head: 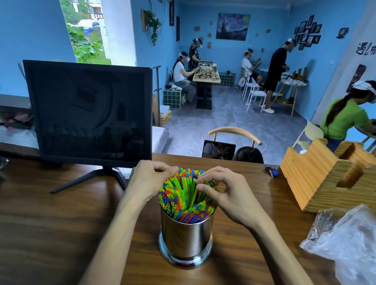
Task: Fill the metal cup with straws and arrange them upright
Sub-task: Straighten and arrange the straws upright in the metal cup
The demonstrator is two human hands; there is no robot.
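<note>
A shiny metal cup (185, 237) stands on the wooden table (45, 232) in front of me. It is packed with several colourful straws (182, 195) in green, yellow, blue and red, fanned outward with a hollow in the middle. My left hand (150, 179) sits at the bundle's far left edge, its curled fingers touching the straw tips. My right hand (221, 193) is over the right side, thumb and forefinger pinching straw tips near the centre.
A dark monitor (87, 114) on a stand is at the back left. A wooden organiser box (326, 175) sits at the right, with a crumpled clear plastic bag (350, 244) in front of it. Keys (272, 171) lie near the far edge. Several people work in the room beyond.
</note>
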